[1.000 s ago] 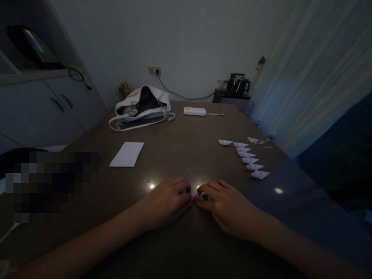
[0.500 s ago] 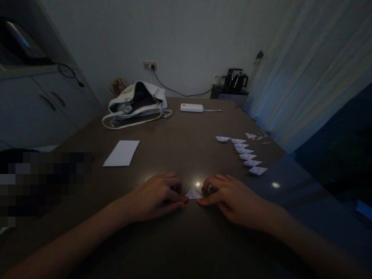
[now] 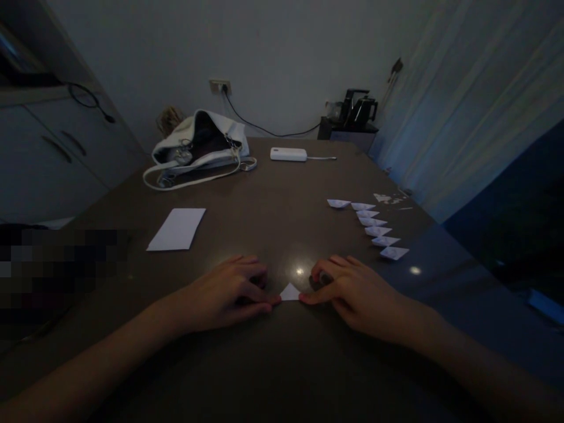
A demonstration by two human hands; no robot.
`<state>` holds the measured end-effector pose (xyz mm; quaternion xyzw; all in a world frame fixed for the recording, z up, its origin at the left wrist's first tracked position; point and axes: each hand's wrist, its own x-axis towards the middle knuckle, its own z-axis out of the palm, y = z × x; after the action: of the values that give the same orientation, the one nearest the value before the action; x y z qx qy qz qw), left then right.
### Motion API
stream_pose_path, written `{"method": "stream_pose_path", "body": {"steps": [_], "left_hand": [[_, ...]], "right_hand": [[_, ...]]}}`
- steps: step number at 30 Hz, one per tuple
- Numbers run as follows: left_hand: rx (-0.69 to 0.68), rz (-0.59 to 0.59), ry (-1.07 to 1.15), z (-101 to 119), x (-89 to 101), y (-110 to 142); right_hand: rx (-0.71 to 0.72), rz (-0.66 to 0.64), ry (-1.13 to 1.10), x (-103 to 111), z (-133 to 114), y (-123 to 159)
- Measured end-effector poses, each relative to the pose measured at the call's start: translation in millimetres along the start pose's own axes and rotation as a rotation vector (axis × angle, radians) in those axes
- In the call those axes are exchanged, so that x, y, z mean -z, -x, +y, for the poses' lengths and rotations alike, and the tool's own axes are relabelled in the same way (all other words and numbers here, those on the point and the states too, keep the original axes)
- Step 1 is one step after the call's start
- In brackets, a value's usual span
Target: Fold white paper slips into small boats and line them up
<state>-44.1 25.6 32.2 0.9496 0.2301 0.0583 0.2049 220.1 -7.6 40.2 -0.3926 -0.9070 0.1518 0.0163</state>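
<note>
Hands: left hand at 9 o'clock and right hand at 3 o'clock of a small triangular folded paper, which lies on the desk, apex toward 12. Fingers are partly curled; fingertips touch and cover the paper's lower corners, so whether they pinch or merely press cannot be told. A greyish item within the right hand's curl is unidentifiable.

At 2 o'clock: seven paper boats in a row; beyond, pale scraps, too small to distinguish.

At 10: white paper. At 11: white bag, interior shadowed. At 12: white power bank with cable.

At 9, far left: pixelated area, contents obscured.
</note>
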Motion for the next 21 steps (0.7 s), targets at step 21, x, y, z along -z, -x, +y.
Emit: {"method": "stream_pose_path", "body": {"steps": [21], "left_hand": [[0.093,0.169,0.136,12,-33.0,-14]], "right_hand": [[0.1,0.265,-0.05,-29,0,-19]]}}
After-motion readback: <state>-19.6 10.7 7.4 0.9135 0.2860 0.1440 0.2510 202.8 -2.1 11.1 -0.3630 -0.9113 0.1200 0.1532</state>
